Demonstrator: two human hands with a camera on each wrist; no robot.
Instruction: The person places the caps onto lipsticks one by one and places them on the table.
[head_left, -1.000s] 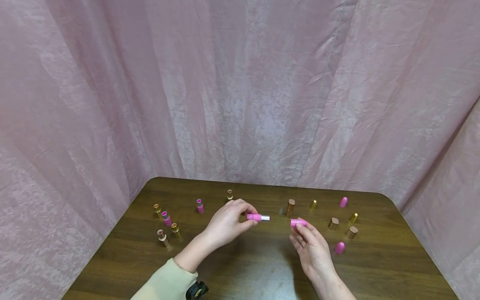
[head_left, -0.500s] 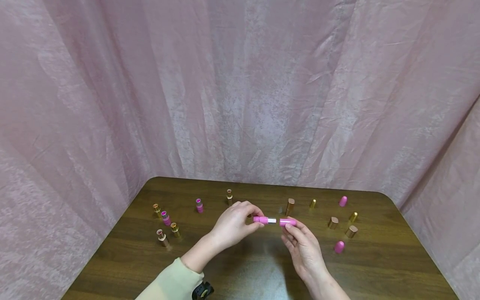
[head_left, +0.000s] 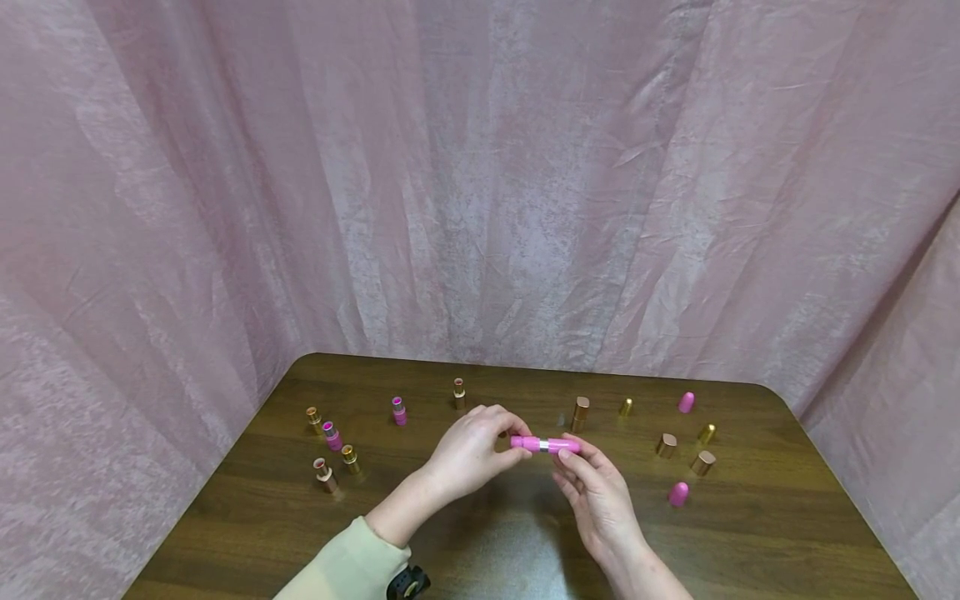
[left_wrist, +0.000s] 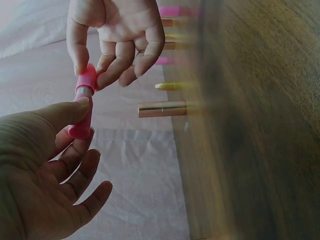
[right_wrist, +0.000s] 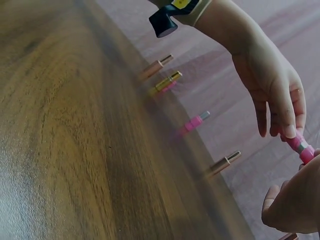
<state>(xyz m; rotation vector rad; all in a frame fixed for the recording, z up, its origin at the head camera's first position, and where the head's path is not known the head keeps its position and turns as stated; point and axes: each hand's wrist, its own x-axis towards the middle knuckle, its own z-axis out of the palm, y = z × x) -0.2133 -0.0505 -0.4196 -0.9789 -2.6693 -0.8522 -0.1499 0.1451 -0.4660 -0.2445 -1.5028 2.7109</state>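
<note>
Backdrop: pale pink crushed-velvet curtain (head_left: pixel 480 183), behind and beside your dark wood counter (head_left: pixel 750 542).
Left hand: your left hand (head_left: pixel 467 448) pinches the pink lipstick base (head_left: pixel 531 444) between thumb and index finger, the gap only as wide as the tube; the other fingers are loosely bent, clear of it.
Right hand: your right hand (head_left: pixel 602 500) pinches the pink cap (head_left: pixel 557 445) with thumb and fingertips, the spare fingers curling slackly below.
Lipstick: roughly level above the counter, between your hands; the cap sits partly over the silver collar (head_left: pixel 543 446), a band of it showing between the pink parts.
Standing on your left: two gold tubes (head_left: pixel 350 459), two magenta tubes (head_left: pixel 399 411) and two rose-gold tubes (head_left: pixel 325 474), all uncapped.
Standing on your right: two gold caps (head_left: pixel 707 433), two pink caps (head_left: pixel 678 494) and two rose-gold caps (head_left: pixel 703 463).
Beyond your right hand: a taller rose-gold case (head_left: pixel 581 413), upright.
Left arm: pale green sleeve (head_left: pixel 345 562), black strapped device (head_left: pixel 407 583).
</note>
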